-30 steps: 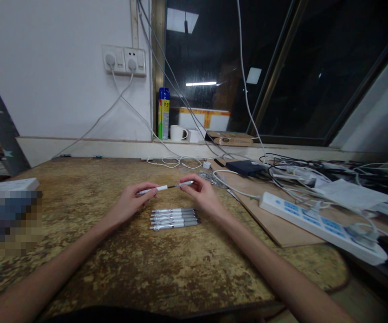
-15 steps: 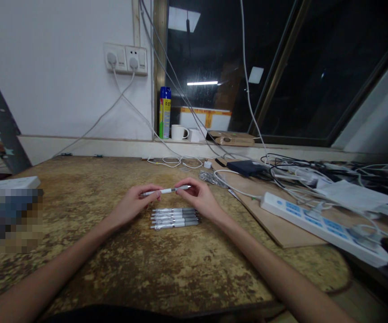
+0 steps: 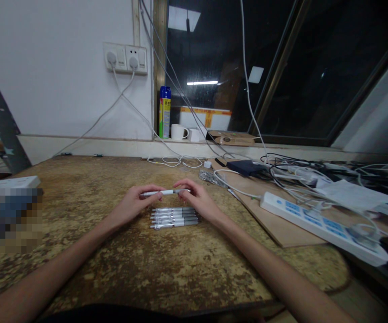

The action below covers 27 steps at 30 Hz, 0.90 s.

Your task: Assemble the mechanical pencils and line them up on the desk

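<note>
A white and grey pen [image 3: 167, 192] lies crosswise between my two hands, above the worn table. My left hand [image 3: 142, 197] pinches its left end between thumb and fingers. At the other end, the grey part sits between the thumb and fingers of my right hand [image 3: 194, 195], which partly cover it. Just nearer to me, a row of several similar pens [image 3: 173, 218] lies side by side on the table, grey ends to the right. My right wrist is close to those grey ends.
A white power strip [image 3: 324, 229] and tangled cables rest on a brown board [image 3: 281, 233] at the right. Behind my right hand is a clear plastic bag [image 3: 210, 177]. A spray can [image 3: 164, 112] and white mug [image 3: 179, 132] stand on the sill.
My right hand's fingers have shifted slightly on the pen's grey end, the thumb moving a little right. The left hand and the row of pens stay put.
</note>
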Motion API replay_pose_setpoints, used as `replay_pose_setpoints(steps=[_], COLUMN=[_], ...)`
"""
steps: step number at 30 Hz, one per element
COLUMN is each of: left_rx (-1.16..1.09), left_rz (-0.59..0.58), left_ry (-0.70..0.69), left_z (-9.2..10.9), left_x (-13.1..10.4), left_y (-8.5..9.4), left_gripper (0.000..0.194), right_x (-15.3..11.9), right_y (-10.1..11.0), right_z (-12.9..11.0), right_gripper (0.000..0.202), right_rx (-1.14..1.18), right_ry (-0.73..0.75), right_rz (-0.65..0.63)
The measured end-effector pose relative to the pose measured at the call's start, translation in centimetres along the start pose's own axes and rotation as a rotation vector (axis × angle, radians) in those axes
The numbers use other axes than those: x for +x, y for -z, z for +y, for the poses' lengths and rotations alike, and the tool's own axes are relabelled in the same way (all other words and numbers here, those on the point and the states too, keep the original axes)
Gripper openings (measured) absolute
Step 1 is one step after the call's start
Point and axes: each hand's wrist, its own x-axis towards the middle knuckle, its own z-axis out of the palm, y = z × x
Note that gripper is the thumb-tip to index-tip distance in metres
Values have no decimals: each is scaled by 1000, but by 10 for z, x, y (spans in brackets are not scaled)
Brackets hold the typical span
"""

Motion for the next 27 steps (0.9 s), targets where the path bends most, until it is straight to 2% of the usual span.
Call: replay_pose_setpoints(steps=[7,13,18,23,27], left_rx=[22,17,22,21,37], left_rz=[-16,-3,-5,-4,5], left_ry=[-10,-30,-20,-20,-17], left_z=[2,0,2,3,4], left_x=[0,0,0,-1,-1], left_y=[1,1,2,1,1], left_gripper=[33,36,37,37,37], right_x=[0,1,1,1,1], right_y=[1,2,2,3,4], right_z=[3,1,-3,-7,-4], right_gripper=[27,20,27,19,27], right_rx=[94,29,117,51,80], right_ry=[-70,-11,-85,-7,-54], right_rz=[-69,-37,-72,-32,-72])
